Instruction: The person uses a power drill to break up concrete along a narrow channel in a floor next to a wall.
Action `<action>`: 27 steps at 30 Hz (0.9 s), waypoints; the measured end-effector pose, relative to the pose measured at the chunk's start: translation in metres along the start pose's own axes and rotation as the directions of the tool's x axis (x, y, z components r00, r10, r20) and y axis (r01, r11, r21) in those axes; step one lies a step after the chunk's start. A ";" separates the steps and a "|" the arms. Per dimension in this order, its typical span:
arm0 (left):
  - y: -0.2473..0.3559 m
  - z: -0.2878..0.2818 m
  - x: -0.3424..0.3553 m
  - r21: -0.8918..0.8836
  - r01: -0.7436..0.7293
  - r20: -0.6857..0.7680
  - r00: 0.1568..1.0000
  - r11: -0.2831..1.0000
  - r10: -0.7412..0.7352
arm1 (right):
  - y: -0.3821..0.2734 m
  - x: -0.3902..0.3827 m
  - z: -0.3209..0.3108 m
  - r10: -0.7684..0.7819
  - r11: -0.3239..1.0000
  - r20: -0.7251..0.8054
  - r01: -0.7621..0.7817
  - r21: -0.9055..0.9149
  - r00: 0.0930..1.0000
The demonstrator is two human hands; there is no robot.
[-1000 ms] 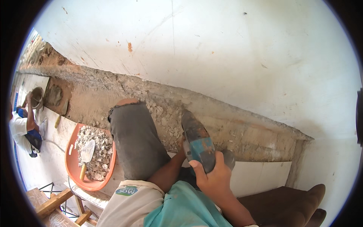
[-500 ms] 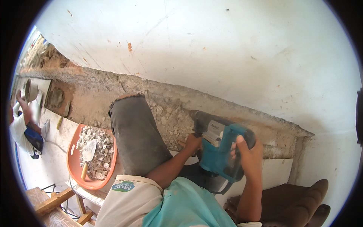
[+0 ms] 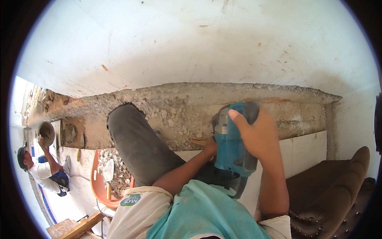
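Observation:
A teal and black rotary hammer (image 3: pixel 227 149) is between my two hands, its rear end tilted up toward me. My right hand (image 3: pixel 259 133) wraps round the rear handle, thumb along the top. My left hand (image 3: pixel 211 147) grips the tool's front side; its fingers are partly hidden behind the body. The bit is out of sight below the tool. Under and beside it runs a dug-out strip (image 3: pixel 171 119) of broken concrete and rubble along the foot of a white wall (image 3: pixel 179 47). My grey-trousered knee (image 3: pixel 139 139) is bent left of the tool.
An orange tub (image 3: pixel 96 187) of rubble (image 3: pixel 119 175), with a trowel (image 3: pixel 108 175) on top, stands at my left. Farther left, a co-worker (image 3: pixel 43 171) holds a round pan (image 3: pixel 47 133). A brown tufted sofa (image 3: pixel 330 191) is at the right. Timber pieces (image 3: pixel 79 227) lie lower left.
The view has swung, bringing the co-worker more into sight. The rotary hammer has tipped, so its rear end faces up more. Both hands stay on it.

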State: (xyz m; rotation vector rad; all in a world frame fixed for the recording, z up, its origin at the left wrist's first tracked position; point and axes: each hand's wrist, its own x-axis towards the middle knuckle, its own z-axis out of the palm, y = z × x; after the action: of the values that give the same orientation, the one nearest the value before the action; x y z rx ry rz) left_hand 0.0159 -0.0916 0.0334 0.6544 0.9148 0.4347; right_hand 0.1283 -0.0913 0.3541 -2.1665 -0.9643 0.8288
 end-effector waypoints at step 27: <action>-0.020 -0.039 0.052 0.199 -0.110 -0.102 0.986 0.974 0.133 | -0.042 0.047 0.020 -0.388 0.896 -0.006 0.375 -0.238 0.922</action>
State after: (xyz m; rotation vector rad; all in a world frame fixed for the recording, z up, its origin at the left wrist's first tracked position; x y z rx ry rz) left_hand 0.0130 -0.0620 -0.0276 0.8727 1.0379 0.5013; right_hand 0.1215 -0.0255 0.3588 -2.0715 -1.4619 0.4834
